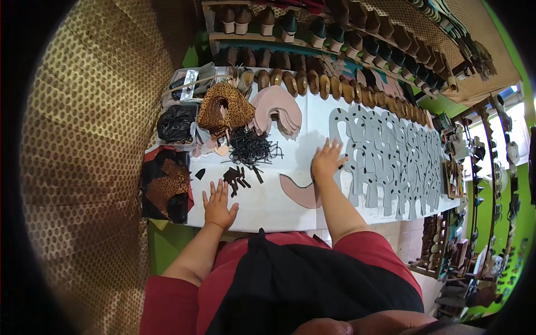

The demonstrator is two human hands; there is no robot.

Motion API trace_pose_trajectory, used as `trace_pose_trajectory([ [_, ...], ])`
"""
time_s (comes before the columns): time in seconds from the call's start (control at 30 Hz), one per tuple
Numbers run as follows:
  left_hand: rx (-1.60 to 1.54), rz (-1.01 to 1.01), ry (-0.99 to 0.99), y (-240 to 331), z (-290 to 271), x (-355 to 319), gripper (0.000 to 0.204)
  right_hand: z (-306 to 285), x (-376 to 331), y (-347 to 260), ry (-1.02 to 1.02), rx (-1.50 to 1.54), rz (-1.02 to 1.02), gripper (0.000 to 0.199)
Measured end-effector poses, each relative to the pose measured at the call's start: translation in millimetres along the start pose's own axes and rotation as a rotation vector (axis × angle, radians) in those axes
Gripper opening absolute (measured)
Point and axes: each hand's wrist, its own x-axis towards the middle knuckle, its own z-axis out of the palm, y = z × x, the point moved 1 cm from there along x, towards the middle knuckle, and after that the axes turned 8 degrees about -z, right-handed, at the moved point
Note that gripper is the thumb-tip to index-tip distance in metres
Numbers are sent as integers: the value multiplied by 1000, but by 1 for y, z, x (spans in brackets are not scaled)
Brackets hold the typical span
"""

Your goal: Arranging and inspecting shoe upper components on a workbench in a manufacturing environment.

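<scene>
My left hand point(219, 205) lies flat at the front of the white table, fingers spread, holding nothing. Just beyond its fingertips is a small pile of short black strips point(237, 180). My right hand point(328, 159) is farther out with its fingers apart, between a curved pink shoe-upper piece point(297, 192) and the rows of grey pieces. That pink piece lies partly hidden by my right wrist. Overlapping grey U-shaped upper pieces point(385, 187), dotted with small black patches, spread over the table's right side. A tangled heap of black straps point(251, 148) sits beyond the strips.
Behind the straps rest stacked pink pieces point(279, 109) and leopard-print pieces point(220, 106). A black plastic bag point(176, 124) and dark scraps point(167, 187) are at the left. Wooden shoe lasts point(312, 82) line the back edge, below shelves of more lasts point(318, 32). A patterned curtain point(89, 156) hangs left.
</scene>
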Motion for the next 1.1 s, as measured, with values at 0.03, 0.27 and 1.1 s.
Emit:
trace_pose_trajectory([
  [0.03, -1, 4, 1, 0, 1, -2, 85, 1, -2, -2, -4, 2, -2, 49],
  [0.27, 0, -14, -3, -1, 1, -2, 85, 3, 3, -3, -66, -9, -191, 52],
  [1.1, 10, 2, 14, 6, 3, 4, 88, 13, 14, -3, 85, 74, -180, 51],
])
